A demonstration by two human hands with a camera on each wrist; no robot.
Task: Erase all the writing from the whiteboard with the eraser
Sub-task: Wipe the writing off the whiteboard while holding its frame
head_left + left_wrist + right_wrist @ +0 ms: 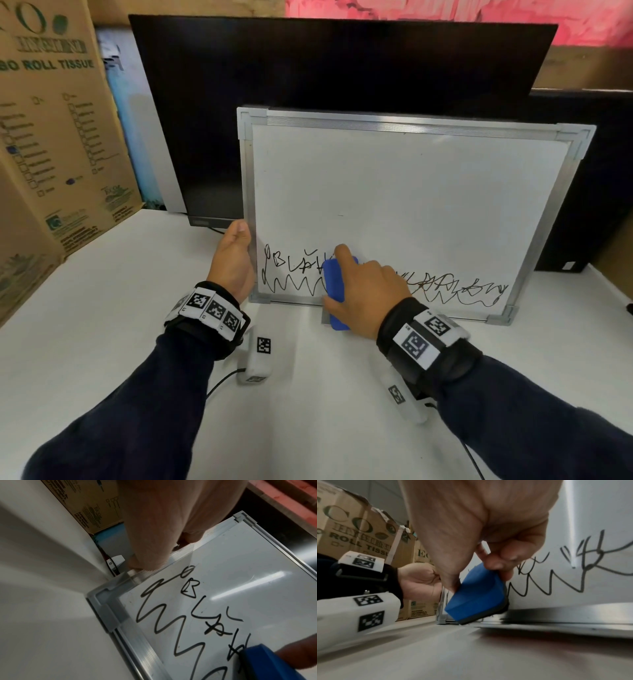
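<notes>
A silver-framed whiteboard (411,178) stands upright on the white table, leaning on a dark monitor. Black scribbles (294,274) run along its bottom strip, left and right of my right hand; the upper board is blank. My right hand (363,291) grips a blue eraser (334,284) and presses it flat on the board near the bottom rail, over the writing. In the right wrist view the eraser (477,595) has a dark felt face against the board (590,520). My left hand (233,260) holds the board's left frame edge (171,563), thumb in front.
Cardboard boxes (51,137) stand at the left. The black monitor (308,68) rises behind the board, and another dark unit (599,188) sits at the right. The white tabletop (120,325) stretches in front of the board. A cable (222,380) trails from my left wrist.
</notes>
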